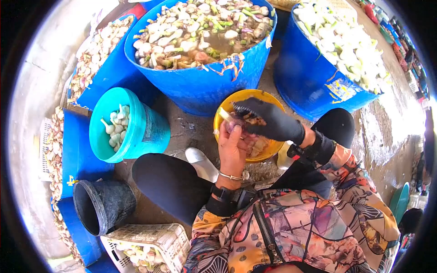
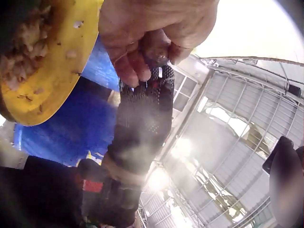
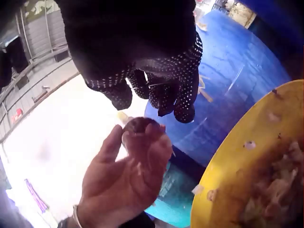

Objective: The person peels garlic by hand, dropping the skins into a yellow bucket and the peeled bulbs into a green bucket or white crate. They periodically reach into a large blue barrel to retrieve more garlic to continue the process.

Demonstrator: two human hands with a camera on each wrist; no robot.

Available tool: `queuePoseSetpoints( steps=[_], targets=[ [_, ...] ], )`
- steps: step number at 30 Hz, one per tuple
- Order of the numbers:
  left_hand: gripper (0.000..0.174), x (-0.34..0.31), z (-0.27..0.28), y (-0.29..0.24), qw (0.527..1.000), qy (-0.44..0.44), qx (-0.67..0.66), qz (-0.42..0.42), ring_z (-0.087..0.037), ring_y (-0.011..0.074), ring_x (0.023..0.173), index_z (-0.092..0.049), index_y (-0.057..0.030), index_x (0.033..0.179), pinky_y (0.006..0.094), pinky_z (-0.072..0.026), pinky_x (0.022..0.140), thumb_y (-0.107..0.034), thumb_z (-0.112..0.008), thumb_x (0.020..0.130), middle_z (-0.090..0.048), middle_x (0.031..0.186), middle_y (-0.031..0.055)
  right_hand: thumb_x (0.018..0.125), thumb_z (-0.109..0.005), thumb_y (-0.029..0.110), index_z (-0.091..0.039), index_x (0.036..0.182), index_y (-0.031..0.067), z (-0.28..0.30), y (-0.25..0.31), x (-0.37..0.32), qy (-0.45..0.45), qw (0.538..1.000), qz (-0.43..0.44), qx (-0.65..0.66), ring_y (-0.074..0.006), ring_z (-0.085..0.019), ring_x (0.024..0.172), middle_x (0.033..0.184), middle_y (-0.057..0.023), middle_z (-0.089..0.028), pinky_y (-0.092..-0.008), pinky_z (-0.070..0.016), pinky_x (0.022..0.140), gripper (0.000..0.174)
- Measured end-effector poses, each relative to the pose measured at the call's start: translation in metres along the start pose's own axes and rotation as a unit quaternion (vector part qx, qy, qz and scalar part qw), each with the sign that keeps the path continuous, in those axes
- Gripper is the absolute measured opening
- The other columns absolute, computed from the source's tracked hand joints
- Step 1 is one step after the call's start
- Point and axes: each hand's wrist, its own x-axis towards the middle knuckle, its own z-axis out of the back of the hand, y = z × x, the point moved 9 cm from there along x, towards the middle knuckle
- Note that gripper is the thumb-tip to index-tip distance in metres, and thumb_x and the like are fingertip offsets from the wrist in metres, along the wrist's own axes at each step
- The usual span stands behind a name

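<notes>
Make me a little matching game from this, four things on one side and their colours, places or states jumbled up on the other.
Things:
1. Left hand
2. Right hand
3. Basin
4. Black bucket

Descriptions:
A. Yellow
B. Between the turquoise bucket and the pale crate
C. Bare, with a bulb in its fingers
D. In a dark glove with pale dots

Pairs: 1-C, 2-D, 3-A, 4-B

Two hands [image 1: 233, 148] [image 1: 273, 120] — one yellow basin [image 1: 273, 149]
</notes>
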Motion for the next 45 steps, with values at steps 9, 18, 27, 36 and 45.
queuePoseSetpoints(
  steps=[9,18,27,36,45],
  targets=[
    [0.05,0.002,-0.001,0.011,0.995,-0.015,0.099,-0.003,-0.06,0.0149,0.077,-0.038,-0.0008,0.127,0.0295,-0.0533,0.07,-0.006,-0.061,0.083,-0.058,0.097,0.0084,0.085,-0.052,0.005,-0.052,0.124,0.006,0.011,0.001,-0.016,0.034,0.999,-0.013,-0.006,-0.0174,-0.061,0.062,0.08,-0.0132,-0.064,-0.0316,-0.0493,0.06,0.038],
    [0.049,0.005,0.006,-0.002,0.9,-0.043,0.412,-0.137,-0.058,0.015,0.091,-0.041,0.0028,0.125,0.0283,-0.0519,0.078,0.002,-0.061,0.08,-0.056,0.107,0.0089,0.084,-0.054,0.013,-0.058,0.111,0.0044,-0.001,-0.036,-0.022,0.041,0.992,-0.117,0.007,-0.0333,-0.062,0.089,0.099,-0.018,-0.063,-0.0393,-0.0477,0.078,0.03],
    [0.051,0.008,0.008,0.013,0.969,-0.052,0.24,0.027,-0.057,0.0107,0.083,-0.044,0.0046,0.121,0.0236,-0.0488,0.074,-0.006,-0.068,0.078,-0.059,0.097,0.0075,0.085,-0.056,0.014,-0.059,0.109,0.0043,0.0,-0.04,-0.021,0.055,0.978,-0.163,0.118,-0.0249,-0.062,0.08,0.092,-0.0132,-0.065,-0.0357,-0.0474,0.073,0.027],
    [0.037,0.008,0.017,0.022,0.978,-0.041,0.203,0.037,-0.057,0.0082,0.07,-0.053,0.0005,0.11,0.0238,-0.0491,0.058,-0.012,-0.068,0.079,-0.059,0.086,0.0033,0.086,-0.053,0.007,-0.058,0.115,0.0034,-0.003,-0.051,-0.022,-0.03,0.999,0.039,0.007,-0.0069,-0.053,0.06,0.071,-0.0044,-0.059,-0.0258,-0.0445,0.052,0.03],
    [0.033,-0.004,-0.011,0.041,0.974,0.103,-0.063,0.19,-0.051,0.0091,0.053,-0.055,-0.0033,0.106,0.0231,-0.0435,0.045,-0.025,-0.063,0.083,-0.058,0.078,0.0022,0.087,-0.057,0.014,-0.055,0.121,0.0037,0.016,-0.073,-0.029,0.016,0.941,-0.165,0.296,-0.0053,-0.053,0.07,0.086,-0.0039,-0.062,-0.023,-0.0472,0.064,0.036]
  ],
)
